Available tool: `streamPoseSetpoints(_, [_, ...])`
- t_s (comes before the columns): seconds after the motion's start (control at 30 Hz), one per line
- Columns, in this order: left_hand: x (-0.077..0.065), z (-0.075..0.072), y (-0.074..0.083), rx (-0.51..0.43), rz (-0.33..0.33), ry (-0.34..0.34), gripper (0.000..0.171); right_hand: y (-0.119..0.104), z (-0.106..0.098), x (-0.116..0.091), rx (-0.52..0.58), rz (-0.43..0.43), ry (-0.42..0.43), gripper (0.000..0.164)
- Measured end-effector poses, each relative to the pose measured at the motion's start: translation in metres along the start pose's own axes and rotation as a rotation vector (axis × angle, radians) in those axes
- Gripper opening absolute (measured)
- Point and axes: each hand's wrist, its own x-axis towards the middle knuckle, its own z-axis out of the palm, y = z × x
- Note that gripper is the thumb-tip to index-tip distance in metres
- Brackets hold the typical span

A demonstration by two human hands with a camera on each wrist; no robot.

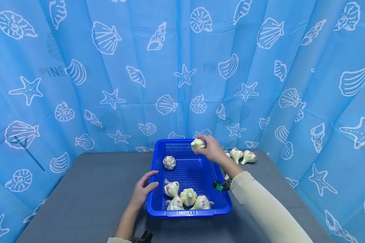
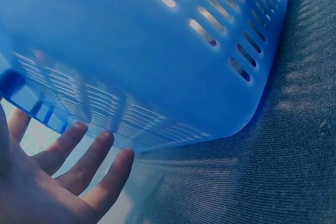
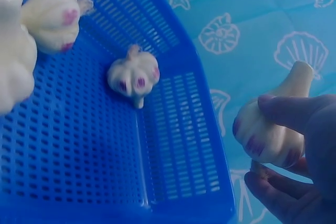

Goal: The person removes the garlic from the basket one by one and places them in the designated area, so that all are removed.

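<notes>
A garlic bulb (image 1: 197, 144) is pinched between the thumb and fingers of my right hand (image 1: 212, 149), over the far right part of a blue plastic basket (image 1: 226, 211). In the right wrist view this garlic bulb (image 3: 270, 135) appears beyond the basket rim, its stem pointing up. My left hand (image 1: 141, 190) rests at the basket's left rim, thumb and forefinger tips on it. The left wrist view shows its other fingers (image 2: 100, 150) extended and spread outside the basket wall. Inside, one garlic bulb (image 1: 169, 162) lies at the far left; several garlic bulbs (image 1: 188, 196) cluster at the near end.
Right of the basket, more garlic bulbs (image 1: 248, 157) lie on the grey-covered table (image 1: 103, 189), some partly hidden by my right arm. A blue curtain (image 1: 182, 101) with white shells and starfish hangs right behind the table and along both sides.
</notes>
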Motion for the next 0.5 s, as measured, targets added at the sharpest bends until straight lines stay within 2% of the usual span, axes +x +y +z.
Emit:
streamPoseSetpoints(0.23, [0.001,-0.001,0.000,-0.012,-0.006,0.002,0.039,0.018,-0.009,-0.003,-0.027,0.005,0.059,0.058])
streamPoseSetpoints(0.5, [0.001,-0.001,-0.002,-0.004,-0.032,0.000,0.039,0.042,-0.018,-0.011,-0.092,-0.043,0.185,0.055])
